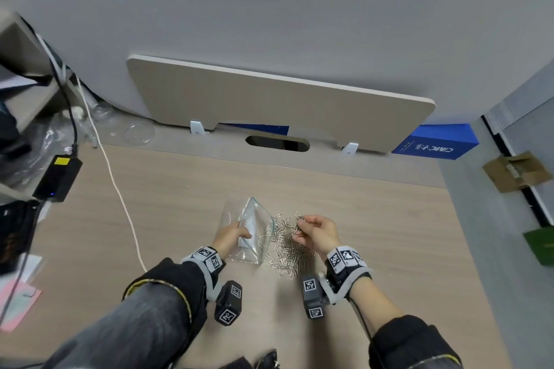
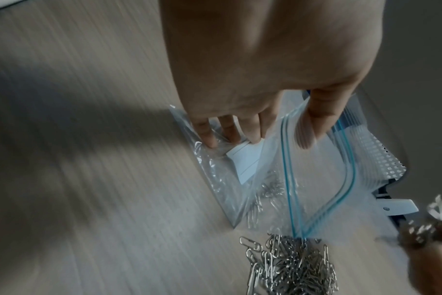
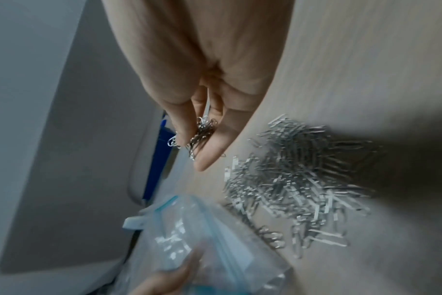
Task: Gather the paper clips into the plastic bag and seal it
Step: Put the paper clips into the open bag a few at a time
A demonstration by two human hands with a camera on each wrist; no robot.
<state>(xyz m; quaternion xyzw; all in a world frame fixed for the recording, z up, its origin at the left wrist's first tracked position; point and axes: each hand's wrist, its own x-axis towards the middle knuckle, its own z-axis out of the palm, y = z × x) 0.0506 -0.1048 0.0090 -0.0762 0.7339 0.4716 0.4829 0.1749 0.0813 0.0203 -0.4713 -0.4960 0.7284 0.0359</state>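
A: Status on the hands?

B: Left hand [image 1: 232,235] grips the zip-top plastic bag [image 1: 254,234]: fingers pinned on the lower wall, thumb [image 2: 318,121] hooked on the upper lip, so the mouth is held agape. Blue zip strip [image 2: 288,179] is unsealed.

A: Right?

B: Right hand [image 1: 317,234] is raised just off the desk [image 1: 180,204], thumb and fingers pinching a small bunch of paper clips [image 3: 202,131]. It's just right of the bag mouth, not inside it.

A: Where's the rest?

B: Main pile of paper clips [image 1: 289,252] lies loose on the desk between the two hands, touching the bag opening. A few clips [image 2: 270,191] are already inside the bag, along with a white paper slip [image 2: 247,159].

A: Anything else around?

B: Black power adapter [image 1: 58,177] and a white cable [image 1: 120,189] at far left, blue box [image 1: 434,142] behind the desk's back panel [image 1: 269,99]. All well apart from the work.
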